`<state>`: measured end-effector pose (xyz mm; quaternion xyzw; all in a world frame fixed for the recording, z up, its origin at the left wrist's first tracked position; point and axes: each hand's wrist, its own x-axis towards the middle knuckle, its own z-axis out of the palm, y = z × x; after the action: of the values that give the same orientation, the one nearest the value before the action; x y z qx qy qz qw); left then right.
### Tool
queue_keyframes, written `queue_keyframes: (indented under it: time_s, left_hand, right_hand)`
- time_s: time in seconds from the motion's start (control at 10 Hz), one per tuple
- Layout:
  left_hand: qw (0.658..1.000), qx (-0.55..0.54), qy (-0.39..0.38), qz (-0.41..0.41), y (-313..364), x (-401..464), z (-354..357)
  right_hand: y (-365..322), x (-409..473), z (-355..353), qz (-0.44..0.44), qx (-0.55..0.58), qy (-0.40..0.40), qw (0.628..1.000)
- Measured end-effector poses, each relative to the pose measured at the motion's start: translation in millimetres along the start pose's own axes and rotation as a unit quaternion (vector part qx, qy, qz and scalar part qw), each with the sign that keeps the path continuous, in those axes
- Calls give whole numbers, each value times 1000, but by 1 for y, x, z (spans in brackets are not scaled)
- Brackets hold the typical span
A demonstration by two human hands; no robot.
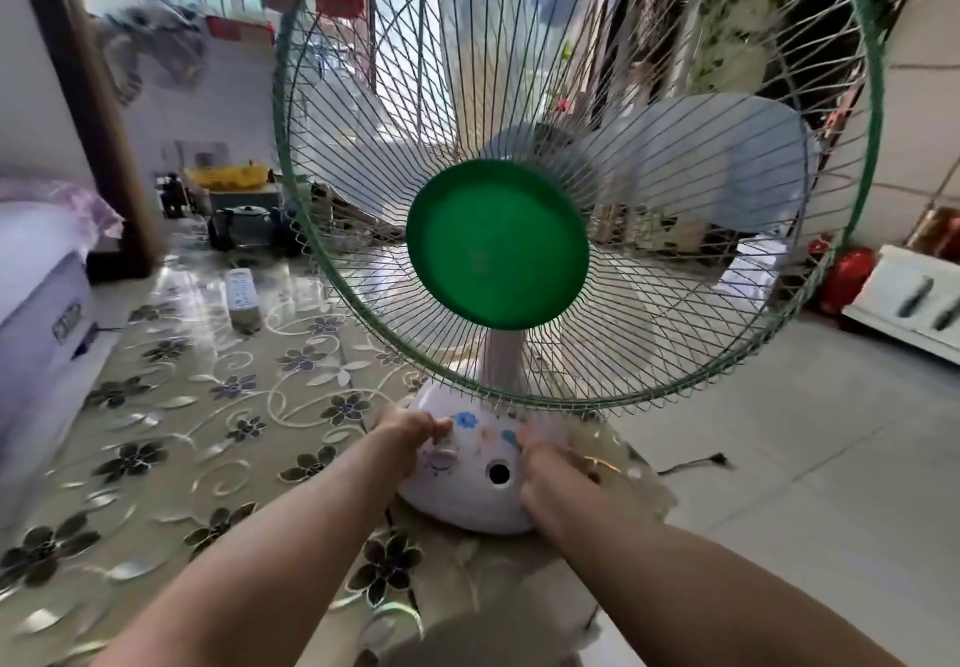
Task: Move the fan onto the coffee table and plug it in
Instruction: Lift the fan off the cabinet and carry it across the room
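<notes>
Now gripping the table fan's base at the coffee table corner, left hand and right hand closed on opposite sides; plug lying rightward on floor.

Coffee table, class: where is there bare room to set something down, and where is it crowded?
Bare: the floral cloth from the remote to the near edge, left of the fan. Crowded: the far end, around the kettle and yellow box; the right corner, where both hands hold the fan base.
</notes>
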<state>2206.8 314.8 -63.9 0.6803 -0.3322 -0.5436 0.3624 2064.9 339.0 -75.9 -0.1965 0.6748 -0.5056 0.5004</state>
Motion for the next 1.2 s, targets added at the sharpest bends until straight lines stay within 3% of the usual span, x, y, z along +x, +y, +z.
queue_keyframes:
  time_s: [0.1, 0.2, 0.3, 0.4, 0.5, 0.7, 1.0, 1.1, 1.2]
  left_hand:
    - [1000, 20, 6, -6, 4, 3, -3]
    - [1000, 15, -9, 16, 0, 9, -3]
    - [999, 25, -7, 24, 0, 4, -4]
    - [999, 23, -5, 26, 1, 3, -4]
    - [999, 30, 1, 31, 0, 5, -4]
    - [992, 124, -3, 36, 5, 10, -10]
    - [987, 159, -36, 10, 25, 4, -11]
    - [959, 282, 17, 24, 30, -10, -10]
    - [904, 421, 33, 65, 32, -23, -12]
  right_hand:
    - [3, 15, 3, -9, -56, 0, 998]
    - [6, 14, 5, -29, -86, 71, 993]
    - [8, 9, 6, -22, -83, 59, 995]
    - [17, 10, 2, 29, -79, 155, 984]
    - [22, 19, 5, 33, -115, 166, 979]
    - [34, 16, -1, 32, -280, 248, 927]
    - [21, 16, 1, 47, -345, 223, 911]
    - [11, 3, -1, 45, -361, 201, 910]
    - [-5, -17, -7, 66, -387, 175, 903]
